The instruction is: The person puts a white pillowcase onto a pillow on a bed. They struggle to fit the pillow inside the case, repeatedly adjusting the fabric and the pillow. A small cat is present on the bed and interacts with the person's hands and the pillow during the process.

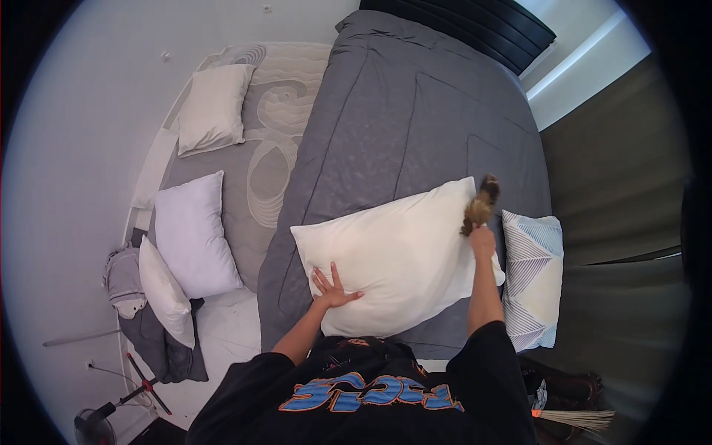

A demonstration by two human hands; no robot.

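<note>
A large white pillow (393,256) lies on the grey bedspread (386,126) of the bed in front of me. My left hand (337,294) rests on the pillow's lower left part with the fingers spread. At the pillow's right end, my right hand (483,241) is closed around a brown feather duster (485,199). The duster's feathers look slightly blurred and are beside the pillow's upper right corner. Its handle is mostly hidden by my hand. Just right of that hand lies a patterned pillow (530,282) with blue and grey stripes.
To the left, a bare mattress (259,148) carries several white pillows, one a cream pillow (215,109). Dark cloth (174,348) and a fan (95,426) are at lower left. A dark curtain (619,163) hangs at right. Broom bristles (578,420) show at lower right.
</note>
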